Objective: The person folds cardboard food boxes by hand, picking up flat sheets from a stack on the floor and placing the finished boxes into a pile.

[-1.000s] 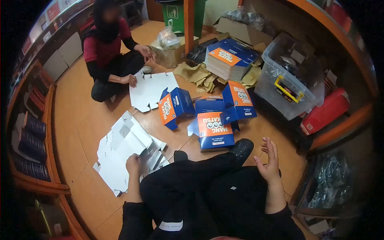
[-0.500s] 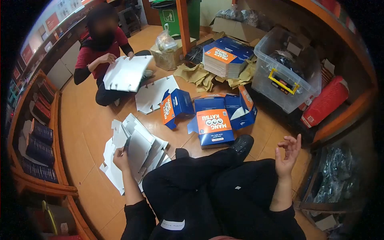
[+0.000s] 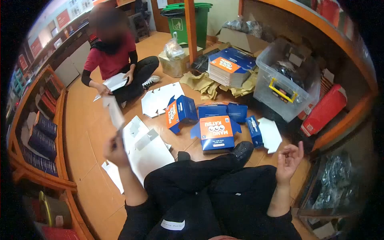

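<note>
Left hand [image 3: 117,151]: fingers curled in on the near-left edge of a white card sheet, motion-blurred, so the exact pinch of thumb and fingers cannot be made out
White card sheet [image 3: 146,159]: just right of the left hand and tilted; its lower part reaches toward the crossed legs [image 3: 208,176], and a blurred flap rises beyond the fingers
Sheet edge and hands: the gripped edge runs lengthwise from the far left, near the co-worker, back toward the left knee; the left hand is on it, while the right hand [image 3: 289,165] is well apart across the legs
Right hand: bare, palm up, fingers loosely spread, holding nothing
Pile of white sheets [image 3: 114,176]: on the floor [image 3: 90,148], partly hidden under the white card sheet and left forearm; where sheet ends and pile begins is hard to tell
Blue-and-white piece [image 3: 270,136]: on the floor, nearest the right hand but not touching it, just beside the shoe [image 3: 243,152]
Printed box [image 3: 217,134]: orange and blue, ahead of the legs, side flaps standing out
Second box [image 3: 181,113]: tilted, left of the printed box
Co-worker [image 3: 114,56]: seated ahead on the left, both hands at another white sheet [image 3: 116,81]
</note>
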A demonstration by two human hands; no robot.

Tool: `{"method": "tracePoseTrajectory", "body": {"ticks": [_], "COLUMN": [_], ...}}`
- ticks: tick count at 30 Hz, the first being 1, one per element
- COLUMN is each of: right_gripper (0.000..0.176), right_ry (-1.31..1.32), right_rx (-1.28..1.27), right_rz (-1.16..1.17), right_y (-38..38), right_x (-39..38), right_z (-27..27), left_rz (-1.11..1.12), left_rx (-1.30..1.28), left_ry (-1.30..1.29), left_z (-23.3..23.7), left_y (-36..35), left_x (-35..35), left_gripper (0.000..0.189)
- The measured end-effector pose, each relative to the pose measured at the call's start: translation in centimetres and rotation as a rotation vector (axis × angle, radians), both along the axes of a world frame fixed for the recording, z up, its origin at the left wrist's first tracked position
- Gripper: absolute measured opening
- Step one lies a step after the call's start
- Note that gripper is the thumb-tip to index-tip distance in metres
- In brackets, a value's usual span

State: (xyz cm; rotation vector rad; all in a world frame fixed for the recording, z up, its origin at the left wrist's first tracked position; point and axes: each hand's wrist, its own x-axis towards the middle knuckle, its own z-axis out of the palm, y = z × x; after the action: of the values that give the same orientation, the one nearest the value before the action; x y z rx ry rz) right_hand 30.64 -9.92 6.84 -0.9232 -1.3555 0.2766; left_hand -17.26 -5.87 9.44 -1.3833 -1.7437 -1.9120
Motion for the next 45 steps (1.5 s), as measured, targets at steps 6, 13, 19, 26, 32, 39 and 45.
{"method": "tracePoseTrajectory", "body": {"ticks": [6, 13, 19, 26, 32, 39, 45], "right_gripper": [0.07, 0.018, 0.027, 0.032, 0.029, 0.064, 0.075], "right_ry": [-0.425, -0.551, -0.169, -0.851, -0.717, -0.778, -0.615], "right_rx": [-0.032, 0.099, -0.027, -0.387, -0.376, -0.572, -0.053], "right_rz": [0.106, -0.024, 0.228, 0.407, 0.146, 0.547, 0.416], "right_y": [0.4, 1.2, 1.5, 1.8, 1.7, 1.3, 0.8], "right_x": [-7.3, -5.1, -6.1, -10.4, -9.5, -9.0, -9.9], "right_z": [2.2, 3.2, 4.5, 8.9, 8.7, 8.7, 7.1], "left_rz": [-0.834, -1.154, -1.668, -2.022, -1.822, -1.836, -1.61], "left_rx": [0.072, 0.177, -0.717, -0.974, -0.85, -0.89, -0.276], "left_ry": [0.653, 0.3, 0.042, -0.47, -0.575, -0.333, -1.181], "left_z": [3.9, 3.0, -3.0, -5.8, -5.4, -2.1, -1.8], "left_y": [-0.6, 0.2, 2.5, 2.8, 1.1, -0.2, 0.2], "left_x": [15.8, 20.5, 18.5, 18.7, 20.2, 19.0, 18.7], "left_gripper": [0.01, 0.031, 0.025, 0.029, 0.034, 0.028, 0.036]}}
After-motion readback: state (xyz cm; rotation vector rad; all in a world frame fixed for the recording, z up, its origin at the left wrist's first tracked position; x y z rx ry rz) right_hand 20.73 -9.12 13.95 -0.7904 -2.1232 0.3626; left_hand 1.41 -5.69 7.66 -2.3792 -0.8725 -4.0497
